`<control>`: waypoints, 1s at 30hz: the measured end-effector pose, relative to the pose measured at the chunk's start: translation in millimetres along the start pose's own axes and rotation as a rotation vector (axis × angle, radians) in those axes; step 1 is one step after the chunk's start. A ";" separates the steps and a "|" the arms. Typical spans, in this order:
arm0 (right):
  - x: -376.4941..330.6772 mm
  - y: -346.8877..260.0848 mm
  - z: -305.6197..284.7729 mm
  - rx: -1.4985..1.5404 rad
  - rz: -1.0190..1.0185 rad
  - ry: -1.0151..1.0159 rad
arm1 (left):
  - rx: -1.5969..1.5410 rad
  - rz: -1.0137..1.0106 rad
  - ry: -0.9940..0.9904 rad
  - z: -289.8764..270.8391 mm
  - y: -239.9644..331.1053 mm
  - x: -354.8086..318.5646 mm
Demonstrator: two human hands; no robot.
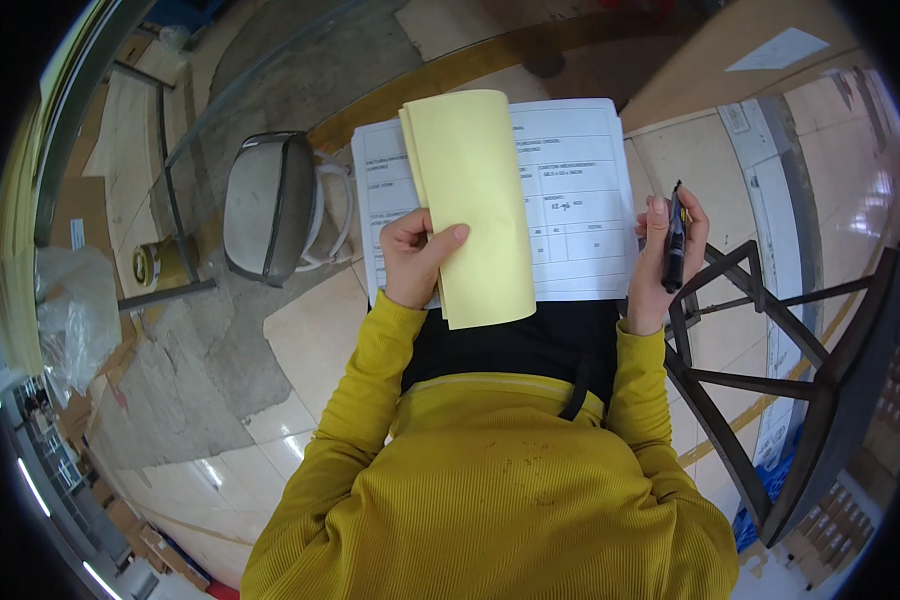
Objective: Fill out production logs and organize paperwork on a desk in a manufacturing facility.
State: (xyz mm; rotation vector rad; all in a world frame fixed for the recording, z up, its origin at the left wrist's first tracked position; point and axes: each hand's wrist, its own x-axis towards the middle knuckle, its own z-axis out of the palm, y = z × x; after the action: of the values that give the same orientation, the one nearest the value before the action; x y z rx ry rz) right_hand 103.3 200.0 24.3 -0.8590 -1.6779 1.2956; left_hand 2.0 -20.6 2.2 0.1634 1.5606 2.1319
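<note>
My left hand [415, 256] grips a stack of papers held in front of my chest, thumb pressed on a yellow sheet [475, 200] that is folded back over the top. Under it lies a white printed form [580, 190] with ruled boxes. My right hand [660, 250] holds a black pen [675, 240] upright, fingers curled around it, and rests against the right edge of the white form. Both arms wear mustard-yellow sleeves.
A grey padded stool [270, 205] stands on the floor to the left. A dark metal chair frame [770, 370] sits to the right. A small yellow tin [155, 265] and clear plastic wrap [70, 310] lie at far left. Cardboard [730, 60] is at upper right.
</note>
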 end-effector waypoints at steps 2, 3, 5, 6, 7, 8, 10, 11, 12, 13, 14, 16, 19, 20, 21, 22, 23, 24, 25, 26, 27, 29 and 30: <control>7.2 2.6 -9.1 -0.174 -0.081 -0.060 | 0.028 0.014 0.023 4.1 0.4 -3.2; 9.3 3.6 -14.2 -0.180 -0.083 -0.045 | 0.026 0.012 0.007 8.2 0.5 -4.4; 12.9 2.2 -21.2 -0.307 -0.127 -0.272 | 0.068 0.092 0.032 18.6 3.6 -5.8; 12.3 2.1 -20.2 -0.289 -0.149 -0.285 | 0.067 0.091 0.021 25.4 6.2 -6.1; 11.3 2.6 -20.1 -0.292 -0.150 -0.275 | 0.083 0.130 0.064 33.9 9.3 -6.8; 9.9 2.6 -19.4 -0.263 -0.135 -0.257 | 0.100 0.168 0.109 42.6 13.2 -7.5; 9.0 -0.6 -17.4 -0.245 -0.134 -0.187 | 0.022 0.216 0.100 59.4 16.4 -9.0; 9.9 1.1 -18.7 -0.245 -0.133 -0.181 | -0.054 0.264 0.099 63.7 17.3 -9.4; 11.5 4.4 -19.9 -0.218 -0.134 -0.194 | -0.052 0.264 0.093 59.9 14.6 -8.0; 12.4 5.9 -21.0 -0.192 -0.135 -0.207 | 0.163 0.301 0.004 51.5 9.3 -5.3; 12.0 4.7 -21.5 -0.190 -0.134 -0.203 | 0.379 0.337 -0.084 46.5 8.0 -2.9; 9.8 -1.4 -22.5 -0.221 -0.077 -0.348 | 0.431 0.235 -0.144 40.9 8.0 -3.7; 2.6 -12.8 -18.2 -0.145 -0.078 -0.308 | 0.426 0.129 -0.155 50.1 11.8 -5.8; -0.9 -18.0 -17.4 -0.139 -0.079 -0.311 | 0.374 0.085 -0.135 51.7 12.1 -6.3; -4.9 -24.4 -17.0 -0.101 -0.071 -0.346 | 0.323 0.042 -0.113 53.3 12.8 -6.9; -8.9 -31.4 -16.5 -0.062 -0.063 -0.383 | 0.327 0.045 -0.105 56.5 15.0 -7.2; -12.8 -42.2 -16.3 -0.056 -0.063 -0.387 | 0.316 0.005 -0.092 60.9 18.8 -6.8; -17.3 -53.5 -15.0 0.112 0.076 -0.512 | 0.308 -0.035 -0.075 63.0 22.8 -6.8; -21.2 -59.1 -13.2 0.281 0.216 -0.636 | 0.317 -0.031 -0.064 63.6 25.4 -7.5; -23.1 -56.8 -12.3 0.263 0.173 -0.734 | 0.308 -0.012 -0.093 65.1 28.4 -7.6; -27.0 -58.1 -8.4 0.262 0.135 -0.775 | 0.300 0.005 -0.122 67.4 32.9 -7.5; -32.3 -58.5 -4.6 0.228 0.123 -0.799 | 0.294 0.031 -0.135 69.8 41.4 -6.7; -33.8 -56.6 -3.2 0.236 0.123 -0.810 | 0.284 -0.013 -0.151 68.4 43.5 -6.8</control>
State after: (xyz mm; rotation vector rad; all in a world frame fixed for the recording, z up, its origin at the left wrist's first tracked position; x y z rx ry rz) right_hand 118.8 158.2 72.9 -0.2952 -2.0167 2.0555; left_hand 19.9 25.5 66.8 0.3983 1.7602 1.8326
